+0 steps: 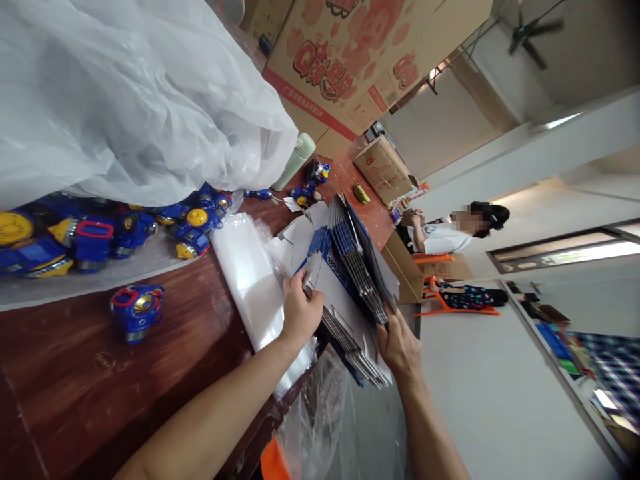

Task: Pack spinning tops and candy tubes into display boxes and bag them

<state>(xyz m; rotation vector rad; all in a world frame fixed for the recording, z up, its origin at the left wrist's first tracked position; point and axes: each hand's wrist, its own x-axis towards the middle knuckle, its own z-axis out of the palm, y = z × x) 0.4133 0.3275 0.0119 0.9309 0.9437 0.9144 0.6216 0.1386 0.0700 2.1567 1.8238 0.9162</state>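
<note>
My left hand (303,310) is closed on the near edge of a stack of flat, folded cardboard boxes (343,283), grey-white inside with blue printed faces. On the other side, my right hand (400,343) grips a second part of the stack (357,257), fanned apart and tilted. Both parts are over the table's edge, close to a pile of clear plastic bags (253,287). Left of the bags, a single blue and yellow toy piece (137,311) lies on the red-brown table (165,380).
Several similar toys (95,233) lie under a large white plastic sheet (135,100). A pale green bottle (299,157), a printed carton (345,60) and a smaller carton (385,167) stand farther back. A seated person (445,233) is beyond the table.
</note>
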